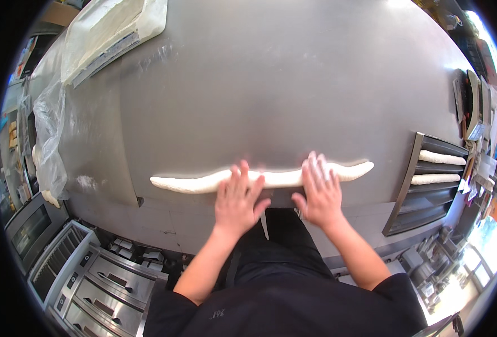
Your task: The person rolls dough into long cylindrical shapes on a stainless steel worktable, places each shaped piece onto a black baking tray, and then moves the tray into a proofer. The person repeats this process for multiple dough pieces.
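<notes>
A long, thin rope of pale dough (282, 179) lies crosswise near the front edge of a metal worktable (293, 84). Its ends taper, the right one bending slightly away from me. My left hand (239, 199) rests on the dough left of its middle, fingers stretched out and thumb apart. To the right of the middle, my right hand (320, 194) lies on it in the same flat way, its fingers a little blurred. Between the hands a stretch of dough shows; under the fingers it is hidden.
At the right, a dark channelled baking tray (417, 203) holds two dough ropes (442, 158). A floured white tub (113, 33) with a metal-edged strip stands far left, near clear plastic sheeting (51, 140). Steel oven fronts (99, 295) are below left. Flour traces mark the table.
</notes>
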A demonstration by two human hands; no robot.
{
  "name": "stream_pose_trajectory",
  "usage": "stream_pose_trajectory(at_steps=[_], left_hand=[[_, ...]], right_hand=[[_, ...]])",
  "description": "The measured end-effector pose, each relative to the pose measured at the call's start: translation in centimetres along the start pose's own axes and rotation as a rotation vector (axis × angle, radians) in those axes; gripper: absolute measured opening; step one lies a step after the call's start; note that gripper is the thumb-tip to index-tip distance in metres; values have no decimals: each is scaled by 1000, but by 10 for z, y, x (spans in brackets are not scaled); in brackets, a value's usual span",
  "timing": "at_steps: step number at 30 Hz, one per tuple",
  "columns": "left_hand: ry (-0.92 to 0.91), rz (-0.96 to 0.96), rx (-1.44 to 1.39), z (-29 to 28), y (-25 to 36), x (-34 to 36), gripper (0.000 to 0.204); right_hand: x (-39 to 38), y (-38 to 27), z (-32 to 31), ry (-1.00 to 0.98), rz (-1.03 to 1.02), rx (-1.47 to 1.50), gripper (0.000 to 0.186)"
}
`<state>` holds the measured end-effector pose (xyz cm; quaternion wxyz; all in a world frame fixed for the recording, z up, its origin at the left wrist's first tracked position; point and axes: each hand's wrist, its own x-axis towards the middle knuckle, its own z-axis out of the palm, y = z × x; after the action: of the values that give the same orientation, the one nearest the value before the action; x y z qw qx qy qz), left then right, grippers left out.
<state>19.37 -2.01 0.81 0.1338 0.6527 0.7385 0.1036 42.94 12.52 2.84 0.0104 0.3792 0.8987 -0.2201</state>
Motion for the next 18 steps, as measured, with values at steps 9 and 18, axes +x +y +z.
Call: stream_pose_trajectory(at_steps=[9, 18], left_hand=[[305, -155, 173, -47, -108, 177, 89], [51, -150, 27, -17, -37, -68, 91]], right_hand=[[161, 72, -47, 308, 94, -187, 80], [-53, 43, -10, 120, 37, -124, 82]])
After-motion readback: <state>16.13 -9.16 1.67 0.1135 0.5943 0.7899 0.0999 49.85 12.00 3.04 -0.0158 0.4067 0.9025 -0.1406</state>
